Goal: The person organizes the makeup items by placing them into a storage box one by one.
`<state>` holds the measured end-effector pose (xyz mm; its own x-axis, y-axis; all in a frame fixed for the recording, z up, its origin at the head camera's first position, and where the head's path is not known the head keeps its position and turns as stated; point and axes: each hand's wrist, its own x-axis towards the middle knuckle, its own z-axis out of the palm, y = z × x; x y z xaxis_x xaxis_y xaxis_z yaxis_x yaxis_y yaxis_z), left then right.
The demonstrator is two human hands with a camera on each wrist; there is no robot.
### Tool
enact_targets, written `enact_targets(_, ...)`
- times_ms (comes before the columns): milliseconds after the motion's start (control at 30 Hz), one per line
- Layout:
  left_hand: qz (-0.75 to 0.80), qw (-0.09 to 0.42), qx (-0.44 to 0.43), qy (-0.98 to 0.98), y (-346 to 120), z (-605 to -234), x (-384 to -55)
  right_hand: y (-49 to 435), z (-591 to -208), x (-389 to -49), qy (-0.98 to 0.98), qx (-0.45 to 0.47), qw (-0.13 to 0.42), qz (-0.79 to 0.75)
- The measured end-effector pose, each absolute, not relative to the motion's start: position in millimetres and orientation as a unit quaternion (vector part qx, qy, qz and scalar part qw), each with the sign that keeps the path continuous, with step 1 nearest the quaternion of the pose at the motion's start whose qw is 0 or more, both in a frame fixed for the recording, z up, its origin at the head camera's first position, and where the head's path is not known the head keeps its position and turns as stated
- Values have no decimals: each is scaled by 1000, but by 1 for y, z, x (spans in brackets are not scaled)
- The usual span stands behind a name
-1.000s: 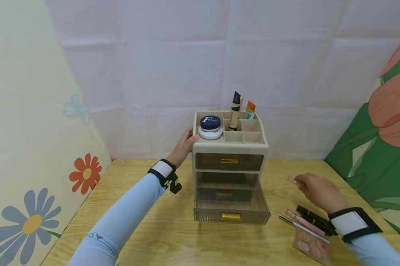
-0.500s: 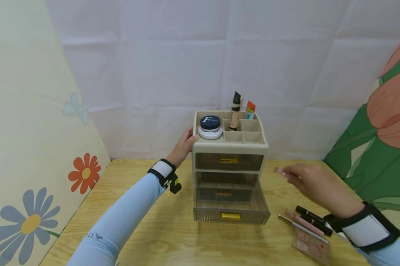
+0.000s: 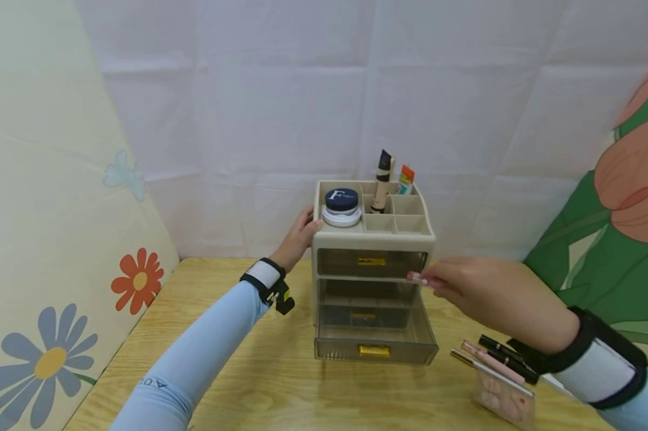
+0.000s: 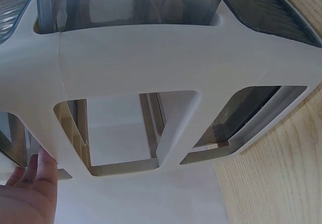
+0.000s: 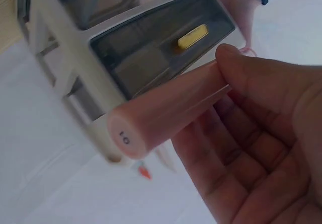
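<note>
A cream makeup organizer [image 3: 375,241] stands on the table, its upper smoky drawer [image 3: 345,261] closed and a lower drawer [image 3: 335,348] pulled out toward me. My left hand [image 3: 297,240] grips the organizer's upper left side, thumb at the front edge; in the left wrist view its fingers [image 4: 45,176] lie against the frame. Between thumb and fingers, my right hand [image 3: 491,293] pinches a pink lip gloss tube [image 5: 171,108], with "01" on its end. In the head view the lip gloss overlaps the organizer's right front, just under the upper drawer.
On the organizer's top are a navy-lidded powder jar [image 3: 341,199] over a white round case [image 3: 341,216], a beige tube [image 3: 380,188] and an orange-capped tube [image 3: 405,179]. Right front on the table lie black pens [image 3: 509,358], a pink tube [image 3: 493,362] and a makeup palette [image 3: 503,398].
My right hand has carried the lip gloss leftward from above the loose cosmetics to the front right of the organizer. My left hand has stayed on the organizer's side.
</note>
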<state>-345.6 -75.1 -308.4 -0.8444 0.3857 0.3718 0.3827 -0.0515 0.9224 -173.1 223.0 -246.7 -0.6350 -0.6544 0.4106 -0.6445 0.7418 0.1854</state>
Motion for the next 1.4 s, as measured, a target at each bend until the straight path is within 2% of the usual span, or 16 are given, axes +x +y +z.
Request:
enact_targets(300,673,4,289,681,-75,-310,-347,178,-238,-194,-905,411,106,39)
enact_targets(533,673,-1,287,682,-74,-311,-346,156,-247,-221,-906,416,-27,70)
enact_targets(933,671,1,284,685,-74,-310,-346,128,-283,-252,-913,370,-157,76)
enact_targets(1100,671,3,281,686,-74,-310,-346,120,-290,-252,-912,363,-187,51)
enact_targets(1400,670,-7,282,686,-74,-310,-347,109,-297,-251,-897,398,-189,23)
